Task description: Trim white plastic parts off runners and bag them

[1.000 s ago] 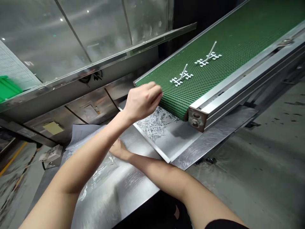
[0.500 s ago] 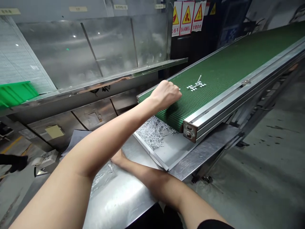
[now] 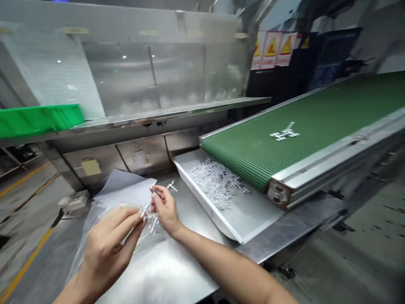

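Observation:
Both hands meet over the steel table (image 3: 190,257) at lower left. My left hand (image 3: 115,238) pinches a small white branched plastic piece (image 3: 152,223) between thumb and fingers. Close beside it, my right hand (image 3: 166,209) is closed on the upper part of the same piece. Just behind my right hand, another white piece (image 3: 171,185) lies on the table. A white tray (image 3: 209,216) holds a heap of small white parts (image 3: 215,183). One more branched white piece (image 3: 284,134) rests on the green conveyor belt (image 3: 253,145).
The belt's metal side rail (image 3: 329,152) runs to the upper right. Behind the table stand a steel shelf (image 3: 177,113) and a green bin (image 3: 41,120). Grey sheets (image 3: 126,185) and clear plastic film (image 3: 84,236) lie at the left.
My left hand has moved from above the belt down to the lower left, beside my right hand. The white piece between them now shows. The view has shifted left.

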Tool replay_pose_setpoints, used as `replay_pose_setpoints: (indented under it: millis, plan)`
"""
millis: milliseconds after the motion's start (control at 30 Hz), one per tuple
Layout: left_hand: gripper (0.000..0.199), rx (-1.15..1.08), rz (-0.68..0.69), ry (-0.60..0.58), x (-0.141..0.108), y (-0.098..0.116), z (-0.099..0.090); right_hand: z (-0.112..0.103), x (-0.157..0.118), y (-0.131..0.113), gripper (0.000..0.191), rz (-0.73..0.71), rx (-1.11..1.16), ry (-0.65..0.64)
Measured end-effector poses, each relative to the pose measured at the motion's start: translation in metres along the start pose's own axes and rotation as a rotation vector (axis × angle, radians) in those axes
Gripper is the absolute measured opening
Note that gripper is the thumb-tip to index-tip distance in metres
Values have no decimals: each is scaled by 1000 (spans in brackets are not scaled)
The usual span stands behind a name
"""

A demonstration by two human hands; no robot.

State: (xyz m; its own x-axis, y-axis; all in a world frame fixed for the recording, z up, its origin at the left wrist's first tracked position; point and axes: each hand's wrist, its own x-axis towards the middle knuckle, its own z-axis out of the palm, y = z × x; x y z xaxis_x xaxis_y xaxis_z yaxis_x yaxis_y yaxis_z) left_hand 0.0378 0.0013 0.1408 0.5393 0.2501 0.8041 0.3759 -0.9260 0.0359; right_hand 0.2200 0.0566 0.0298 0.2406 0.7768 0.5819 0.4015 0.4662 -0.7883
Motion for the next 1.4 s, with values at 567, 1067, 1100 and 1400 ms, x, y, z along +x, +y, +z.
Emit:
replay_pose_setpoints:
  millis: [567,1067,1100,1400]
  plan:
    - [18,-68,-607,53,-168,-26,26,2,-70,-34,15,-60,246,-438]
    - [29,-52,-672,-66,-168,-27,24,6,-66,-12,29,240,161,-533]
    - [31,-47,-647,-91,-168,-27,24,5,-63,-10,29,238,138,-523]
    - [22,-100,-481,-188,-167,-26,25,1,-55,-12,22,26,60,-595]
